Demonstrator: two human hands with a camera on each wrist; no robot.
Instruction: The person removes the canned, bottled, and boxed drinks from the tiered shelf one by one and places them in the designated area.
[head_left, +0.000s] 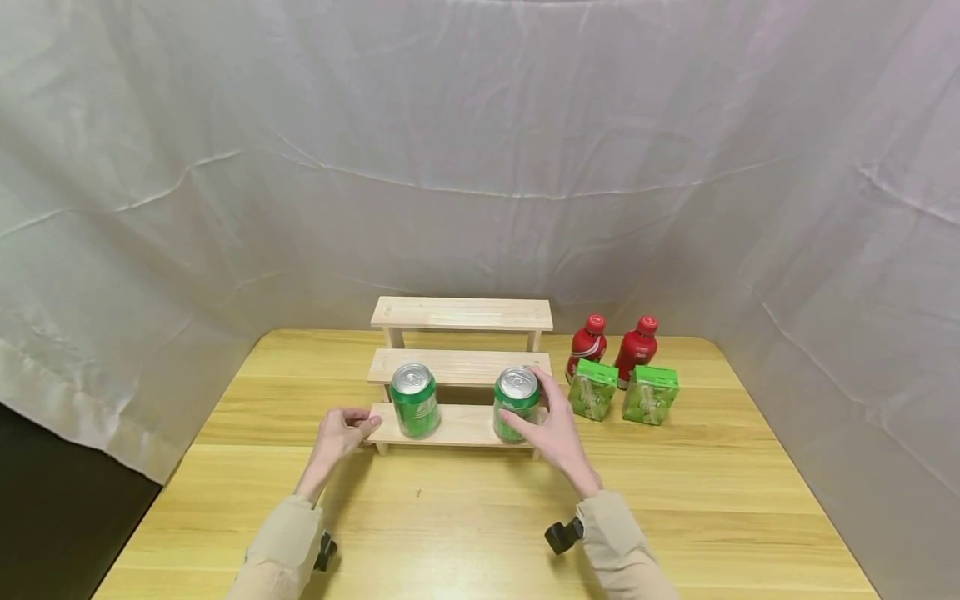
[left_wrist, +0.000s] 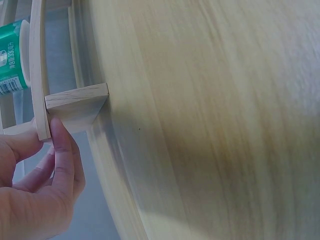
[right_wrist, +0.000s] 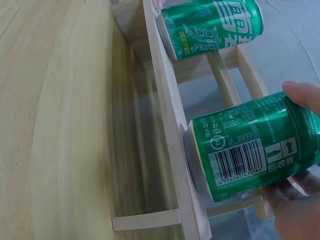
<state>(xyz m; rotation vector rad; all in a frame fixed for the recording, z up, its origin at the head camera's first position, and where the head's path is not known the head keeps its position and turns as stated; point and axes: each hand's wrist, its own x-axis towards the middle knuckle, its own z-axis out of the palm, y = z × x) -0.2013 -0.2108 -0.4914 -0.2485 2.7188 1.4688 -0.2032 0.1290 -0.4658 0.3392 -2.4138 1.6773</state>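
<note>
A three-step wooden rack [head_left: 461, 312] stands toward the back of the table. Two green soda cans are upright on its lowest step: a left can [head_left: 415, 402] and a right can [head_left: 516, 405]. My right hand [head_left: 553, 429] holds the right can, thumb at its front and fingers at its far side; in the right wrist view the base of this can [right_wrist: 250, 150] meets the board. At the left end of the lowest step, my left hand [head_left: 342, 435] pinches the board's edge between thumb and fingers, as the left wrist view shows beside the board [left_wrist: 40, 75].
Right of the rack stand two red bottles [head_left: 587, 343] [head_left: 637, 350], with two green cartons [head_left: 592, 389] [head_left: 650, 395] in front of them. Grey curtain [head_left: 480, 150] hangs behind and along both sides of the wooden table [head_left: 450, 517].
</note>
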